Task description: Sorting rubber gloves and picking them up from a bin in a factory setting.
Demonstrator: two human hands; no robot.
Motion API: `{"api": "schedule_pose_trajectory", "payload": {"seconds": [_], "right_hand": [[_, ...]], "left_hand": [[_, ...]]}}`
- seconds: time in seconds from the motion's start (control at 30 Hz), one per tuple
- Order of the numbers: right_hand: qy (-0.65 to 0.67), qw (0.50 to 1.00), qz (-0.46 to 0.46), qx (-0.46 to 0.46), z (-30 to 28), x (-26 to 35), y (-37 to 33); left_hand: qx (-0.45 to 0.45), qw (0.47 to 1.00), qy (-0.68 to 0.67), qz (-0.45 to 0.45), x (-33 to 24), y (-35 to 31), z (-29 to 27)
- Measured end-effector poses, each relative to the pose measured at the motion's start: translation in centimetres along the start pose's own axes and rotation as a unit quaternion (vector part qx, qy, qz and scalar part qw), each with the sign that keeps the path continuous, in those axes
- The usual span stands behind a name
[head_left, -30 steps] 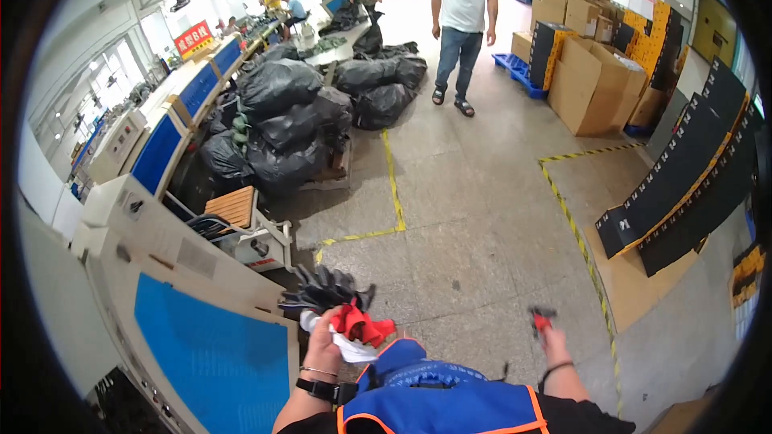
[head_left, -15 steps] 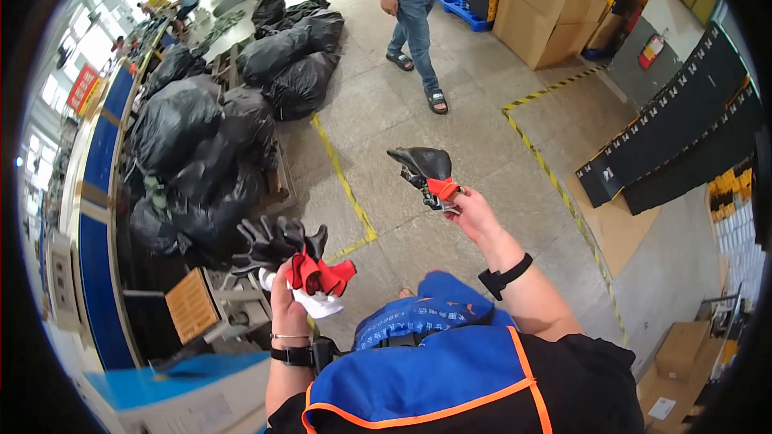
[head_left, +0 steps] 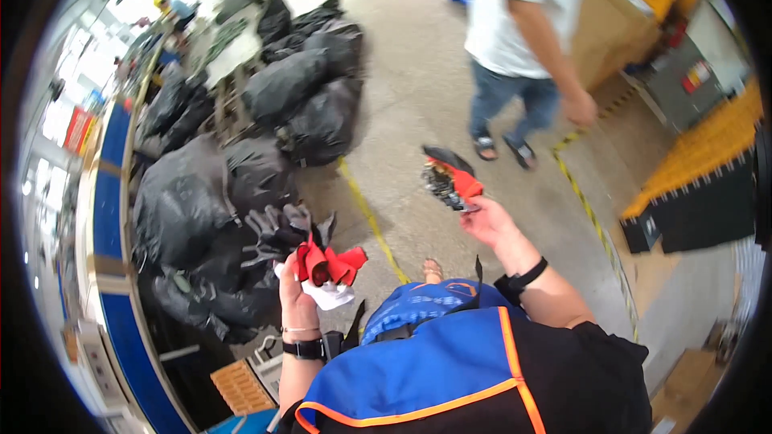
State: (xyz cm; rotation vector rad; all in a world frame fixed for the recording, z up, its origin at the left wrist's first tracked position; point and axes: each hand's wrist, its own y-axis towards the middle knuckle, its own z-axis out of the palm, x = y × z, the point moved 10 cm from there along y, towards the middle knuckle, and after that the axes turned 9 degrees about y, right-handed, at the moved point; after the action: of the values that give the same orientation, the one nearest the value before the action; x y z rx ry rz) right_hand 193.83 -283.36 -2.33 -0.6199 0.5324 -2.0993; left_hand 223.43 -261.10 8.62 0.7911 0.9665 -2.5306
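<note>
My left hand (head_left: 296, 296) is closed around a bunch of dark grey gloves (head_left: 283, 233), their fingers fanned out to the left. Red cuffs (head_left: 331, 264) stick out on the right side of that bunch, and white cloth (head_left: 328, 296) hangs beneath them. Farther forward and to the right, my right hand (head_left: 490, 223) pinches the red end of a crumpled black-and-red glove (head_left: 452, 180). The glove points up and left, held in the air above the floor. Its finger details are blurred.
Large black plastic bags (head_left: 189, 193) are heaped at the left beside a blue-sided machine line (head_left: 110, 221). A person in a white shirt (head_left: 515, 32) stands ahead to the right, near a cardboard box (head_left: 615, 32). Yellow floor tape (head_left: 371, 221) runs forward. Black-and-orange panels (head_left: 708, 193) stand at right.
The person in the white shirt has come closer and shifted right. My view has swung, and the glove in my right hand has turned, showing more of its red part. Both hands keep their grip.
</note>
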Motion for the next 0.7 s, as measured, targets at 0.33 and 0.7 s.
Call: {"api": "schedule_pose_trajectory", "payload": {"seconds": [0.33,0.7], "right_hand": [[-0.052,0.998,0.022,-0.031,10.4,11.6,25.3],[0.051,0.949,-0.184,-0.251,8.2,31.4,33.9]], "left_hand": [[-0.099,0.994,-0.023,0.039,-13.3,24.3,1.3],[0.111,0.971,0.199,0.065,-22.8,61.2,26.6]]}}
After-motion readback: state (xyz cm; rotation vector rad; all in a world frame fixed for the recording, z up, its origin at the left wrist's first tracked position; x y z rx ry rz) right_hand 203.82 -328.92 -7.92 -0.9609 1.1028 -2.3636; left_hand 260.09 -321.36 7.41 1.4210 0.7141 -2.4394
